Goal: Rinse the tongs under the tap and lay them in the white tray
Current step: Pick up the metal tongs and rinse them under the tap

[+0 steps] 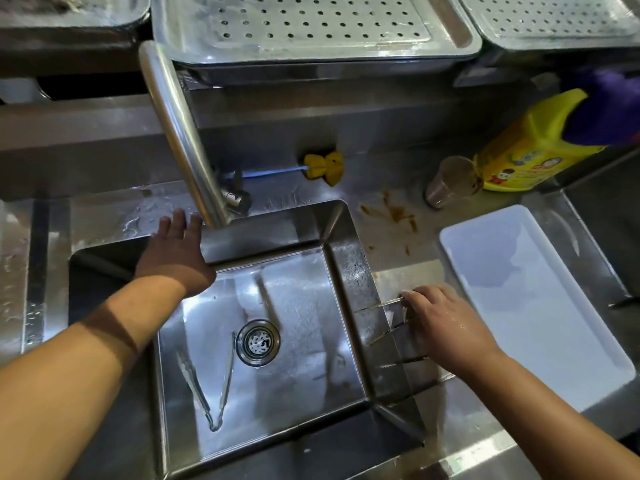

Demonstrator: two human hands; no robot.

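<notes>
My left hand (176, 251) is flat, fingers straight and spread, holding nothing, just beside the tap (180, 133) at the back edge of the sink (349, 271); my right hand (446, 323) lies on a bunch of tongs (381, 304) on the sink's right rim, fingers bent down over them, can't tell if gripping; tips poke over the basin; loose tongs (204, 386) on the sink floor, front-left of the drain (258, 342); white tray (519, 271) at the counter's right edge, near my right hand.
</notes>
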